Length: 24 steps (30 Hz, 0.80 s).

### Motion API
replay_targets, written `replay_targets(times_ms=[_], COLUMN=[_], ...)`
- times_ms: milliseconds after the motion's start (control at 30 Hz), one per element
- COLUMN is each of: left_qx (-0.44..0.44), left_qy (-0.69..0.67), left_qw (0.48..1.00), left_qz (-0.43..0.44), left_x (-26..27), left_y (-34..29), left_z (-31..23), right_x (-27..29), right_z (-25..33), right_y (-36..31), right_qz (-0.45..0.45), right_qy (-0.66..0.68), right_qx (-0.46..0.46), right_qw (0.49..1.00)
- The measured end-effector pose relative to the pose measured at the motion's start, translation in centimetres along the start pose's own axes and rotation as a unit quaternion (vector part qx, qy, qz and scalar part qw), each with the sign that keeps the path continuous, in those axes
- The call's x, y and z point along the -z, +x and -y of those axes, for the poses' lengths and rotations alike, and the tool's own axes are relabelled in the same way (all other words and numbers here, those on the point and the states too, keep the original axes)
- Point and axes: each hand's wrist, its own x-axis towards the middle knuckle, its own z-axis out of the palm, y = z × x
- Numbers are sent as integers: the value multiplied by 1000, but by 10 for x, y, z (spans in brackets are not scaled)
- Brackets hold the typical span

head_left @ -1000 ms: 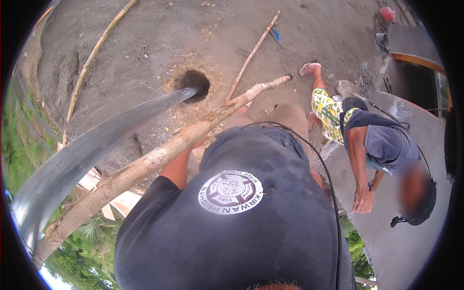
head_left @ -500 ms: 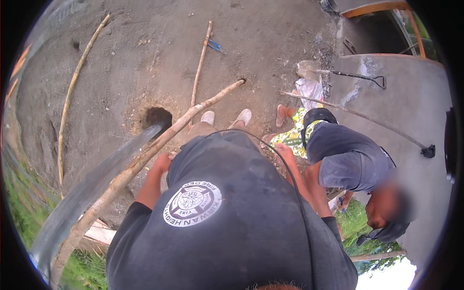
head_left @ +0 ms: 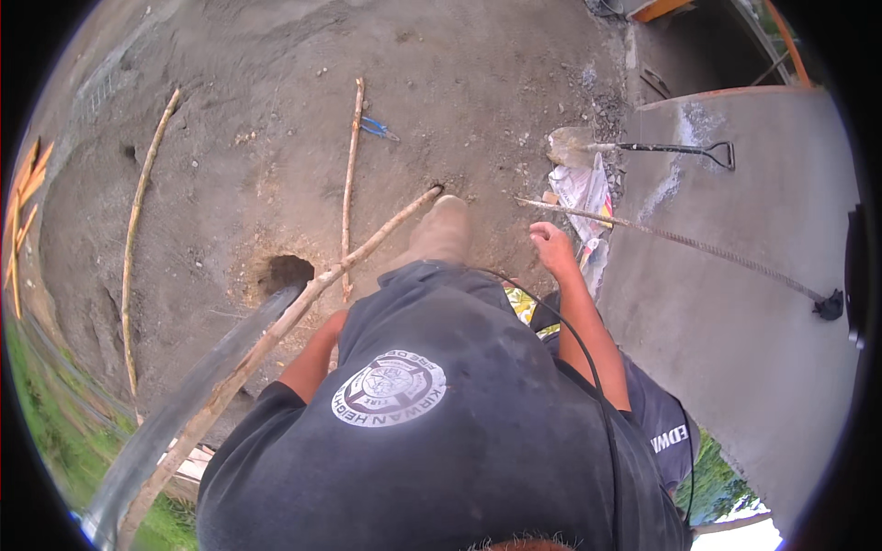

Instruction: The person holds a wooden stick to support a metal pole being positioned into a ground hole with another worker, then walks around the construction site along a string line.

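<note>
On bare dirt ground [head_left: 478, 83], hole [head_left: 289, 272], concrete slab [head_left: 735, 211] alongside

Outdoor building site, bare dirt ground [head_left: 478, 83], dug hole [head_left: 288, 273], shovel [head_left: 661, 147]

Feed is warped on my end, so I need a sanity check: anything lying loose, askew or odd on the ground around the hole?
Yes. Blue-handled pliers lie loose on the dirt above the hole. A crumpled bag sits at the concrete slab's edge beside a shovel. Thin sticks lie scattered about. Nothing looks spilled.
</note>
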Motion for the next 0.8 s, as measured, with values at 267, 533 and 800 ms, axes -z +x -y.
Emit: replay_targets(times_ms=[267,533,800], left_qx=[119,128,44], left_qy=[-510,-465,-325], left_qw=[852,874,901], left_qz=[15,-66,-283], left_x=[55,219,366], left_y=[68,147,167], left_z=[-131,-230,-300], right_x=[79,125,129], right_z=[-52,13,172], right_y=[112,218,445], right_qz=[-38,167,171], right_qy=[123,-67,78], right_qx=[-142,-174,-115], right_qw=[982,968,975])
